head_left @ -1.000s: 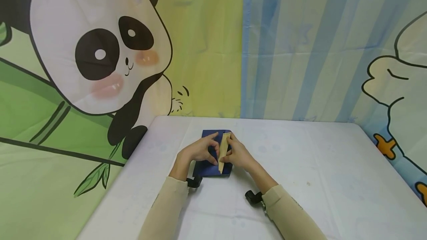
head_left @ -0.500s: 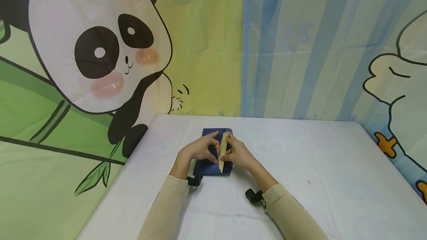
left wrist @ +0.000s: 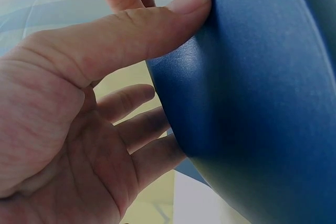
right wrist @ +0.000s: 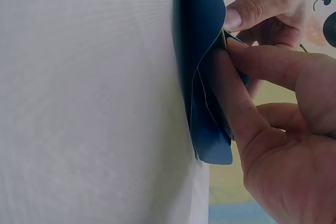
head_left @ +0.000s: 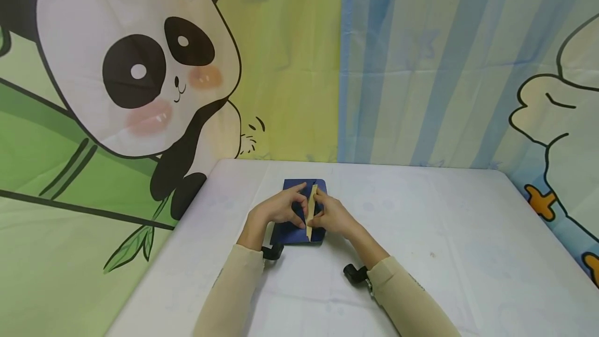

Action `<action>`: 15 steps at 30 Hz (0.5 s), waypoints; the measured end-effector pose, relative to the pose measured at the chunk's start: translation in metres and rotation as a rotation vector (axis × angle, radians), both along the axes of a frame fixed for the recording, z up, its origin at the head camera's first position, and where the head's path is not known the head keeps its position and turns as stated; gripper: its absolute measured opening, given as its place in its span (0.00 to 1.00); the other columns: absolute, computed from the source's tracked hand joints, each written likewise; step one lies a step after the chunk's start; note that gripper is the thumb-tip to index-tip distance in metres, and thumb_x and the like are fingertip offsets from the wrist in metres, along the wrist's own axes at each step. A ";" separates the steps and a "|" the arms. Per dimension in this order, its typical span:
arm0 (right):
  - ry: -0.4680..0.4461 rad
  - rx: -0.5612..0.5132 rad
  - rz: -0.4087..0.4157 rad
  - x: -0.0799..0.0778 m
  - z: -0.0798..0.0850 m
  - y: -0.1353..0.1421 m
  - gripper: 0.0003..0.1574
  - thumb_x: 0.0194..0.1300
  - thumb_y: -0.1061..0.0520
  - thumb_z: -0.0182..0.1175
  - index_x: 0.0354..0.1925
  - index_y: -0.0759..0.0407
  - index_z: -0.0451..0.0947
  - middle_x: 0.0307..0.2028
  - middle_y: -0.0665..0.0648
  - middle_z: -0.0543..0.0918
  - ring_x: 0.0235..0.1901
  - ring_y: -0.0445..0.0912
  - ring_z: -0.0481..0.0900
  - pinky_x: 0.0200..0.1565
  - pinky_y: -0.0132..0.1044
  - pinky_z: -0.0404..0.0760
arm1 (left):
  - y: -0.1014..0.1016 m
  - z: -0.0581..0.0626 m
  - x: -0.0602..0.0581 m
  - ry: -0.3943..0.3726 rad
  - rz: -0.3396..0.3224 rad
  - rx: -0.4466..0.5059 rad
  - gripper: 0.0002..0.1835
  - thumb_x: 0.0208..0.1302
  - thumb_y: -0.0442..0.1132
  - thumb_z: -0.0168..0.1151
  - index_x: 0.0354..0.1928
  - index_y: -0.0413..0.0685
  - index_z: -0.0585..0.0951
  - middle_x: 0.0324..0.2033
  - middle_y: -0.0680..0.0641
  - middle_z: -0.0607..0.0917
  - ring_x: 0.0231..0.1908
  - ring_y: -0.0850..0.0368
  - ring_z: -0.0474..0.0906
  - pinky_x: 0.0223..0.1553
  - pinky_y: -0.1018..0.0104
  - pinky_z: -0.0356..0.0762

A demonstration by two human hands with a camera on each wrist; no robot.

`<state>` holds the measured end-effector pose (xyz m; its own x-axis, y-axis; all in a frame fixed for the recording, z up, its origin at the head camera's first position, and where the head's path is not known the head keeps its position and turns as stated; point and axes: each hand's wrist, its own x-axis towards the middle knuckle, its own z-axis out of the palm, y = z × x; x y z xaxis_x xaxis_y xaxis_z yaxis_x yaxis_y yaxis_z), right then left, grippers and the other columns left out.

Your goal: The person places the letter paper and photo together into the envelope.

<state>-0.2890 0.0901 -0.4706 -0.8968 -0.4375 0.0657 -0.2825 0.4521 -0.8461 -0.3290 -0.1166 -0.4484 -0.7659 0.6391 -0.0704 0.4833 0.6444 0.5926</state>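
A dark blue folding cover (head_left: 292, 235), like a small booklet cover, lies open on the table, its kind uncertain. A narrow pale-yellow strip (head_left: 309, 232) stands along its right half in the head view. My left hand (head_left: 279, 208) pinches the cover at the strip's left side; in the left wrist view its thumb presses the blue cover (left wrist: 262, 77) near an edge while the other fingers are behind. My right hand (head_left: 338, 217) pinches the strip from the right. In the right wrist view, the right hand's fingers reach into the bent blue cover (right wrist: 197, 19), hiding most of the strip.
A white-covered table (head_left: 421, 233) extends around the cover on all sides. Behind it hangs a printed cloth backdrop (head_left: 290, 66) with a panda and stripes. Black wrist cameras (head_left: 356, 274) sit on both wrists.
The yellow strip looks narrower and has shifted slightly left, with the right fingers moving along with it. The left hand has stayed almost in place on the cover.
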 end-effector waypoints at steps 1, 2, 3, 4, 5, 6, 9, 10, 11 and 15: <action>-0.001 0.003 0.003 0.000 0.000 0.000 0.56 0.55 0.63 0.70 0.73 0.64 0.50 0.75 0.61 0.48 0.25 0.52 0.81 0.24 0.37 0.77 | 0.000 0.000 0.000 0.000 0.000 0.001 0.15 0.40 0.44 0.80 0.27 0.61 0.81 0.75 0.46 0.51 0.73 0.43 0.44 0.67 0.39 0.50; -0.005 0.005 0.007 0.000 0.000 0.000 0.55 0.55 0.63 0.70 0.73 0.64 0.50 0.75 0.61 0.47 0.25 0.52 0.81 0.24 0.36 0.77 | 0.000 0.000 0.000 0.002 0.001 0.000 0.15 0.40 0.44 0.80 0.27 0.61 0.81 0.75 0.46 0.51 0.73 0.43 0.44 0.67 0.39 0.51; -0.007 0.004 0.011 0.000 0.000 0.000 0.55 0.55 0.63 0.70 0.73 0.64 0.50 0.75 0.61 0.47 0.25 0.52 0.80 0.24 0.36 0.77 | 0.000 0.000 0.000 0.001 0.001 0.001 0.15 0.40 0.44 0.81 0.27 0.61 0.81 0.75 0.46 0.51 0.73 0.42 0.44 0.67 0.39 0.51; -0.008 0.006 0.016 0.000 0.000 0.000 0.55 0.55 0.62 0.70 0.73 0.64 0.50 0.75 0.60 0.47 0.25 0.52 0.80 0.24 0.36 0.76 | 0.000 0.000 0.000 0.000 0.002 0.002 0.15 0.40 0.44 0.81 0.27 0.61 0.81 0.75 0.46 0.51 0.73 0.42 0.44 0.67 0.39 0.51; -0.011 0.006 0.024 0.000 0.000 0.000 0.55 0.55 0.62 0.70 0.73 0.63 0.50 0.75 0.61 0.48 0.24 0.52 0.80 0.24 0.35 0.76 | 0.000 0.000 0.000 0.001 0.002 0.003 0.15 0.40 0.44 0.81 0.27 0.60 0.81 0.75 0.46 0.51 0.73 0.42 0.45 0.67 0.39 0.51; -0.012 0.003 0.032 0.000 0.000 0.000 0.55 0.56 0.62 0.69 0.73 0.63 0.49 0.74 0.61 0.49 0.24 0.52 0.80 0.24 0.35 0.76 | 0.000 0.000 0.000 0.001 0.002 0.003 0.15 0.40 0.44 0.81 0.27 0.60 0.81 0.75 0.46 0.51 0.73 0.42 0.45 0.67 0.39 0.51; -0.026 -0.017 0.052 0.001 0.000 0.000 0.57 0.56 0.63 0.69 0.74 0.64 0.46 0.71 0.65 0.59 0.24 0.51 0.81 0.26 0.35 0.77 | -0.001 -0.001 0.000 0.005 0.000 0.003 0.15 0.40 0.44 0.81 0.28 0.60 0.81 0.75 0.46 0.51 0.73 0.41 0.45 0.67 0.40 0.52; -0.036 -0.026 0.058 0.002 0.001 0.000 0.58 0.56 0.63 0.69 0.74 0.64 0.45 0.67 0.66 0.65 0.26 0.50 0.82 0.27 0.35 0.78 | -0.001 -0.001 -0.001 0.007 -0.001 0.002 0.15 0.40 0.44 0.81 0.28 0.60 0.81 0.75 0.46 0.51 0.73 0.41 0.45 0.66 0.40 0.53; -0.047 -0.037 0.063 0.002 0.001 0.000 0.58 0.57 0.64 0.68 0.74 0.64 0.44 0.64 0.67 0.70 0.27 0.49 0.83 0.28 0.35 0.79 | -0.001 -0.001 -0.001 0.008 -0.001 0.000 0.15 0.40 0.44 0.81 0.28 0.59 0.81 0.75 0.46 0.51 0.73 0.41 0.45 0.66 0.40 0.53; -0.061 -0.048 0.068 0.003 0.002 -0.001 0.58 0.57 0.65 0.68 0.74 0.64 0.43 0.48 0.65 0.81 0.27 0.47 0.83 0.29 0.34 0.78 | -0.001 -0.002 -0.001 0.012 0.002 -0.002 0.15 0.40 0.44 0.81 0.28 0.58 0.81 0.75 0.46 0.51 0.72 0.41 0.46 0.67 0.40 0.52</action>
